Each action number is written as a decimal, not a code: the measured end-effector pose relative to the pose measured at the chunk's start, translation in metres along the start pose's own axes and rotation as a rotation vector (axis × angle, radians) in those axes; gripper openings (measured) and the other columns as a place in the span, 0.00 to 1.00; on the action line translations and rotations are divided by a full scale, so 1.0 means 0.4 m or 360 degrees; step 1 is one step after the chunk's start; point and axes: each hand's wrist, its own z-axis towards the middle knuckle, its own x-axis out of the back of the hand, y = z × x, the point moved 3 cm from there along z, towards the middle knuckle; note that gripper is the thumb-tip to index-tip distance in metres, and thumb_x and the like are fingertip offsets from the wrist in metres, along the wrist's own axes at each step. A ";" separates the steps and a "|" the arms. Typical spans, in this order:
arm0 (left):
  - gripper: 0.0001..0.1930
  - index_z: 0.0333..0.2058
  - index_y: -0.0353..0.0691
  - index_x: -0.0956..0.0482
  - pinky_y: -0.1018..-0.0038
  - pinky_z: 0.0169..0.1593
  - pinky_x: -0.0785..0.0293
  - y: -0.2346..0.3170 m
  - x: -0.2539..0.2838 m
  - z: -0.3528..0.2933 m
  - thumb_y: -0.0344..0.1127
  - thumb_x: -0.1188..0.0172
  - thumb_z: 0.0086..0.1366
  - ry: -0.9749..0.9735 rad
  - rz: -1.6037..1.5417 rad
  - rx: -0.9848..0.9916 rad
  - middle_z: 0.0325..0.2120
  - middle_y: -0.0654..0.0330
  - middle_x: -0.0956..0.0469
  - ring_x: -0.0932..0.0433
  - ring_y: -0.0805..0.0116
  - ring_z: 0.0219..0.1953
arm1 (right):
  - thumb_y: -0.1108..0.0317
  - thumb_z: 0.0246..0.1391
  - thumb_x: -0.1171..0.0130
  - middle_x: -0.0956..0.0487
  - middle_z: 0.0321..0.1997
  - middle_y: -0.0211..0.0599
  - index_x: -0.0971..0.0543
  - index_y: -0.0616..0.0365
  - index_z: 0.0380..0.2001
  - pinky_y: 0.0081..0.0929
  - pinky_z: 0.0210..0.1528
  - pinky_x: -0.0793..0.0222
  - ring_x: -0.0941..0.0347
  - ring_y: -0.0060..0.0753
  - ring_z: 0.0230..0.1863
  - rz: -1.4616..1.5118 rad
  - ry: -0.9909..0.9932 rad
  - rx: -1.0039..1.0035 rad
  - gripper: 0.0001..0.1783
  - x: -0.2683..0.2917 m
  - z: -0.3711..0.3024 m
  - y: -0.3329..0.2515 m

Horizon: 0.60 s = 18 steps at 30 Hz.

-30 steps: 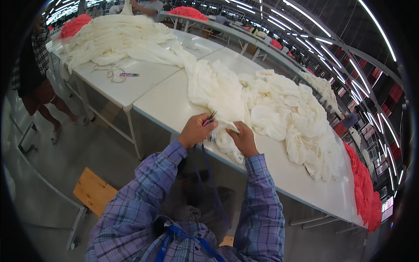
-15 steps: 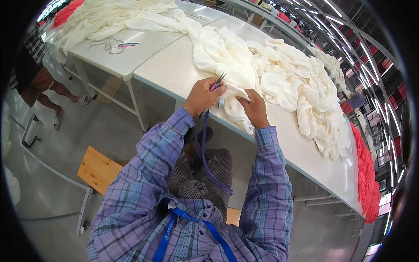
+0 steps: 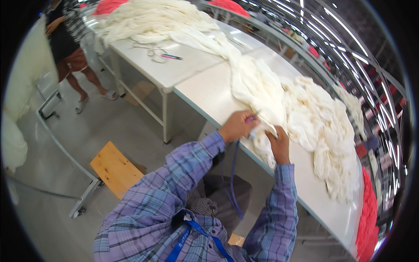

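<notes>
My left hand [image 3: 236, 127] is closed around a small pair of pink-handled thread snips [image 3: 250, 118], their dark tips pointing up and away. A purple ribbon [image 3: 234, 183] hangs below this hand toward my lap. Cream fabric [image 3: 257, 85] runs down the table to both hands, and my right hand [image 3: 280, 146] pinches its edge between thumb and fingers. Close by the left fingers a small pale label [image 3: 252, 134] shows on the cloth; motion blur hides whether those fingers also grip the fabric.
Heaped cream fabric [image 3: 325, 126] covers the right of the white table [image 3: 205, 89]. More snips [image 3: 171, 56] lie at the far left. Red cloth [image 3: 368, 214] hangs at the right end. A wooden stool [image 3: 114, 168] and wheeled metal frame [image 3: 85, 198] stand left; a person [image 3: 72, 52] stands beyond.
My view has swung left, so table and hands appear farther right and the person shows more fully. Both hands keep their holds close together at the fabric edge.
</notes>
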 end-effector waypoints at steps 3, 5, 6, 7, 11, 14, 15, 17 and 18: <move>0.11 0.39 0.34 0.20 0.81 0.23 0.33 -0.009 0.003 0.000 0.37 0.38 0.68 -0.0019 -0.0051 -0.0065 0.24 0.70 0.26 0.32 0.84 0.21 | 0.72 0.57 0.38 0.20 0.37 0.47 0.20 0.65 0.41 0.33 0.44 0.29 0.23 0.43 0.39 0.0018 -0.0069 -0.0082 0.10 0.005 0.005 -0.022; 0.10 0.36 0.35 0.21 0.81 0.23 0.34 -0.008 -0.008 0.002 0.38 0.39 0.69 -0.0035 -0.0078 -0.0067 0.22 0.71 0.27 0.33 0.85 0.21 | 0.73 0.56 0.37 0.19 0.37 0.45 0.20 0.64 0.40 0.30 0.44 0.29 0.23 0.39 0.38 0.0064 -0.0057 -0.0125 0.10 0.005 0.000 0.013; 0.11 0.35 0.35 0.21 0.81 0.23 0.34 -0.005 -0.004 0.000 0.38 0.40 0.69 -0.0002 -0.0060 -0.0089 0.22 0.71 0.28 0.33 0.85 0.21 | 0.74 0.55 0.37 0.19 0.37 0.44 0.20 0.64 0.40 0.30 0.44 0.29 0.23 0.38 0.38 0.0084 -0.0063 -0.0149 0.09 0.001 0.001 0.012; 0.11 0.35 0.36 0.21 0.81 0.23 0.34 -0.002 -0.001 0.000 0.39 0.40 0.69 0.0029 -0.0045 -0.0110 0.21 0.71 0.29 0.34 0.85 0.21 | 0.75 0.54 0.37 0.19 0.37 0.43 0.20 0.64 0.40 0.29 0.44 0.29 0.23 0.37 0.38 0.0101 -0.0069 -0.0175 0.09 -0.002 0.004 0.013; 0.12 0.32 0.37 0.22 0.80 0.23 0.37 0.011 -0.004 -0.004 0.40 0.41 0.71 0.0134 -0.0013 -0.0087 0.19 0.71 0.30 0.35 0.84 0.20 | 0.78 0.51 0.35 0.18 0.37 0.40 0.19 0.63 0.39 0.27 0.43 0.29 0.23 0.33 0.37 0.0134 -0.0022 -0.0117 0.10 -0.008 0.002 0.022; 0.17 0.26 0.34 0.24 0.76 0.24 0.39 0.010 -0.007 -0.001 0.41 0.42 0.71 0.0316 0.0291 -0.0338 0.17 0.68 0.32 0.38 0.82 0.21 | 0.78 0.50 0.35 0.18 0.37 0.41 0.19 0.64 0.39 0.28 0.44 0.29 0.22 0.34 0.38 0.0186 -0.0018 -0.0104 0.11 -0.015 0.003 0.015; 0.18 0.25 0.33 0.25 0.76 0.25 0.39 0.010 -0.014 0.000 0.41 0.42 0.71 0.0366 0.0366 -0.0419 0.16 0.68 0.32 0.39 0.82 0.21 | 0.78 0.50 0.35 0.18 0.37 0.41 0.19 0.64 0.39 0.28 0.45 0.29 0.22 0.34 0.39 0.0176 -0.0020 -0.0096 0.11 -0.013 0.001 0.015; 0.18 0.25 0.32 0.26 0.74 0.25 0.39 0.007 -0.019 0.013 0.40 0.42 0.70 0.0312 0.0399 -0.0449 0.16 0.67 0.31 0.39 0.81 0.22 | 0.78 0.50 0.35 0.19 0.38 0.41 0.19 0.64 0.39 0.28 0.45 0.29 0.22 0.35 0.39 0.0204 -0.0023 -0.0066 0.11 -0.007 0.007 0.015; 0.18 0.25 0.32 0.26 0.74 0.26 0.38 0.005 -0.021 0.015 0.40 0.42 0.70 0.0298 0.0431 -0.0449 0.16 0.67 0.31 0.39 0.81 0.22 | 0.78 0.50 0.35 0.19 0.38 0.41 0.19 0.64 0.39 0.28 0.45 0.29 0.22 0.35 0.40 0.0201 -0.0030 -0.0057 0.11 -0.006 0.004 0.012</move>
